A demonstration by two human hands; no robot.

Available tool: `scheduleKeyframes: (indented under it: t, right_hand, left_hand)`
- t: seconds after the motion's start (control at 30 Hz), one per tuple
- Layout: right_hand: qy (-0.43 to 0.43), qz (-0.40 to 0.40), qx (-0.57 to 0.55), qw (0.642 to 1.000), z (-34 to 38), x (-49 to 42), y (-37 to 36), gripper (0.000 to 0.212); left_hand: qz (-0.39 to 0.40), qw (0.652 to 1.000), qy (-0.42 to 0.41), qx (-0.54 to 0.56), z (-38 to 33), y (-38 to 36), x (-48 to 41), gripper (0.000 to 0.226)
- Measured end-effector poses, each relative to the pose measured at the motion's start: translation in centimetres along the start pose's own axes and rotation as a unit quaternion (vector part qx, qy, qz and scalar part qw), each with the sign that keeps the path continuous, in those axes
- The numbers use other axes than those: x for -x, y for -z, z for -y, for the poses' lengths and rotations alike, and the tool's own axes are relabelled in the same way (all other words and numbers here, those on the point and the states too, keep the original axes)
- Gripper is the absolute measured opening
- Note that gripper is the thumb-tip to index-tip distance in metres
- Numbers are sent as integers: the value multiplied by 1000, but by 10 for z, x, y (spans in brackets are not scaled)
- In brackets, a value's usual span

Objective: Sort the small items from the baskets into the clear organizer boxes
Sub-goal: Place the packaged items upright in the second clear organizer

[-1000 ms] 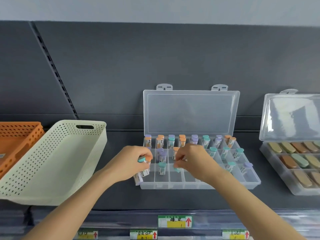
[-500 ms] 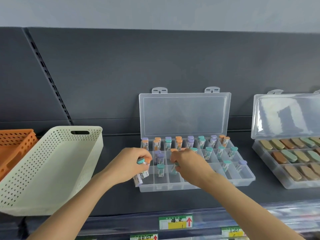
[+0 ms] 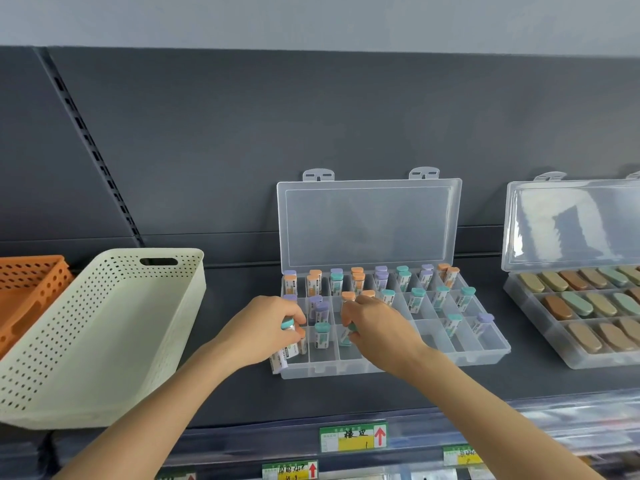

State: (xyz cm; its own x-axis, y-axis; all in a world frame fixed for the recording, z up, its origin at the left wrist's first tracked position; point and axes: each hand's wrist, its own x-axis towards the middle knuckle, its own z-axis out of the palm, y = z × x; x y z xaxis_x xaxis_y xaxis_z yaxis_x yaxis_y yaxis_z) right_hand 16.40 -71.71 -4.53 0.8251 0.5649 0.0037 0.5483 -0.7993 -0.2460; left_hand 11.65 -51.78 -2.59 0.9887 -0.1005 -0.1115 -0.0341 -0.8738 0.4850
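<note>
Right hand (image 3: pixel 375 327) fingers pinch a small teal-capped clear plastic tube (image 3: pixel 347 332) over the clear compartmented organizer box (image 3: pixel 485 355), left hand (image 3: pixel 263 332) clenched on spare tubes (image 3: pixel 287 351); light, stiff, probably slick, so grip mid-barrel below the cap.

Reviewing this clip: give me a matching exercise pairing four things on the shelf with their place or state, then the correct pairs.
Things:
1. cream basket
2. orange basket
3. middle organizer box
4. right organizer box

Place or state:
A. holds flat oval pieces in tan, brown and green
B. far left, cut off by the frame edge
C. both hands work over its compartments of capped tubes
D. tilted, nothing visible inside

Pairs: 1-D, 2-B, 3-C, 4-A
</note>
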Motion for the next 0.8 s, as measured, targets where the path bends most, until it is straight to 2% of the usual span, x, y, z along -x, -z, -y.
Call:
scheduleKeyframes:
  t: [0.17, 0.33, 0.53, 0.7, 0.8]
  right_hand:
    - [-1, 4, -15, 1000, -1, 0, 2, 25]
    - [-1, 7, -65, 998, -11, 0, 14, 37]
    - [-47, -44, -73, 995, -28, 6, 34, 40]
    - [-103, -90, -73, 988, -48, 19, 42, 34]
    - [-128, -106, -104, 981, -61, 28, 45, 30]
  left_hand:
    - [-58, 997, 21, 34, 0, 12, 5, 15]
    - [-97, 991, -8, 88, -14, 21, 5, 14]
    - [-110, 985, -62, 114, -53, 9, -13, 24]
    - [-88, 986, -120, 77, -89, -10, -36, 23]
    - [-84, 985, -123, 90, -98, -21, -47, 21]
